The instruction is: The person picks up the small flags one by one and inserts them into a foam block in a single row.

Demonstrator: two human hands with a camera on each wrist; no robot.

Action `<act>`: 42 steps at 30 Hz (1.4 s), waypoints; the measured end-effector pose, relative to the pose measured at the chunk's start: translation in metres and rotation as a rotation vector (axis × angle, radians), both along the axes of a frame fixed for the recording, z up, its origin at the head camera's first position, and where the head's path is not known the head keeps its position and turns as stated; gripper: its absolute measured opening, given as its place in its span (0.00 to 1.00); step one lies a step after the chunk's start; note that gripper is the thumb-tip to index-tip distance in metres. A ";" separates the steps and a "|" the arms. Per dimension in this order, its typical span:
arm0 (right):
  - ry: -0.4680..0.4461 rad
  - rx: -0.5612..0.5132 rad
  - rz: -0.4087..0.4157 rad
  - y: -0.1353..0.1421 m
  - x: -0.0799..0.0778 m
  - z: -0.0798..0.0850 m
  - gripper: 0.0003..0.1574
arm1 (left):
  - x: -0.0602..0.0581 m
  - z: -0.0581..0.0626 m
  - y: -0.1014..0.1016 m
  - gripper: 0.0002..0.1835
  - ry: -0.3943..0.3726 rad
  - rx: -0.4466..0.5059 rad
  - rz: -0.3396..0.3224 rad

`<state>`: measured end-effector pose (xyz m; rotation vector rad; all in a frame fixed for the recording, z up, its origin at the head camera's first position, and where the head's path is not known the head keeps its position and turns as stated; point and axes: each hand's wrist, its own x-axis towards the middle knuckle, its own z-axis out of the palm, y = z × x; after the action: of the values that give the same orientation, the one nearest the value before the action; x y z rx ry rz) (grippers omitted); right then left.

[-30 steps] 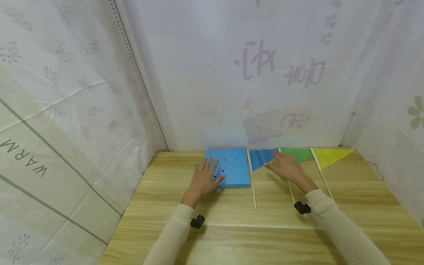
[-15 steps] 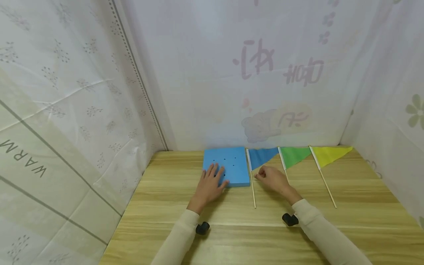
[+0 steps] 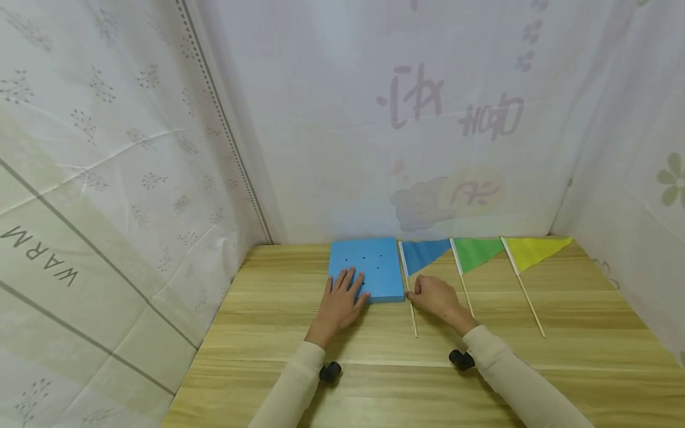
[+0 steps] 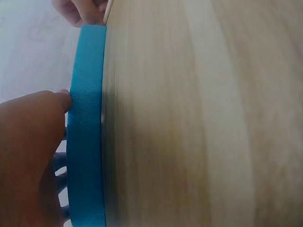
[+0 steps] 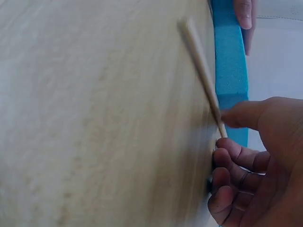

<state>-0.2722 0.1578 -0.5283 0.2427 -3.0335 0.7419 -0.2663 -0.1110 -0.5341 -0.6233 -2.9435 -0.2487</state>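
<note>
My left hand [image 3: 338, 309] lies with spread, fairly straight fingers on the near left part of a blue foam block [image 3: 389, 279] with several small dark holes in its top. In the left wrist view its thumb is at the top edge of the foam block [image 4: 87, 127]. Just right of the block, my right hand [image 3: 436, 297] pinches the thin wooden stick of a blue pennant flag [image 3: 423, 254] between thumb and index finger. The right wrist view shows the stick [image 5: 201, 68] between those fingertips, its free end pointing away from the hand, close over the tabletop.
Right of the blue flag lie a green pennant flag [image 3: 475, 252] and a yellow pennant flag [image 3: 532, 251], each on a wooden stick. All are on a wood-grain table [image 3: 385, 392]. Printed curtains [image 3: 332, 148] stand close behind it and at its sides.
My right hand has come down and left from over the blue and green flags to the blue flag's stick, fingers closing on it; the stick's lower end shifted slightly right. My left hand slid slightly nearer.
</note>
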 end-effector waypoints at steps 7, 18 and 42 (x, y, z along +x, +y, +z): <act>-0.029 -0.001 -0.040 0.000 0.002 0.005 0.24 | -0.002 -0.005 -0.001 0.34 -0.008 -0.002 -0.004; -0.143 -0.119 -0.072 0.005 -0.001 0.012 0.29 | -0.004 -0.004 -0.002 0.31 -0.041 0.011 -0.010; -0.210 -0.298 -0.079 0.015 -0.009 0.031 0.10 | -0.003 -0.002 0.000 0.32 -0.030 -0.014 -0.009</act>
<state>-0.2809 0.1730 -0.4971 0.0413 -3.0387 1.2690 -0.2690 -0.1113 -0.5361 -0.6403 -2.9741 -0.2412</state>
